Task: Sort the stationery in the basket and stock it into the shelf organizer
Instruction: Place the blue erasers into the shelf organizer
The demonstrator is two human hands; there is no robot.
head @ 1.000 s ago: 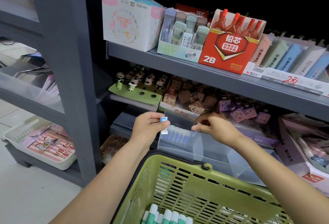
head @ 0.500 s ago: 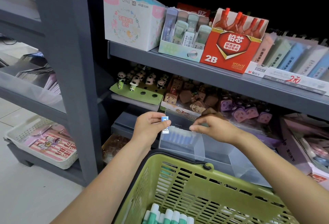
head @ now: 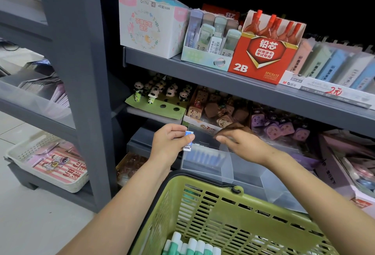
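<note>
While the left hand [head: 169, 143] pinches a small blue pack [head: 188, 140] just above the clear organizer [head: 227, 165], right fingers [head: 220, 138] loosely curled and holding nothing, looks like stocking's underway, next drop it into the matching blue slot

The green basket [head: 233, 214] is cut off below — the right hand's [head: 239, 143] fingertips blur together.

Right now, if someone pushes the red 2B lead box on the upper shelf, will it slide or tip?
The red 2B lead box probably slides: its base looks wide and flat on the shelf. Being thin card, it likely feels light. Its open, torn top may dent easily.
</note>
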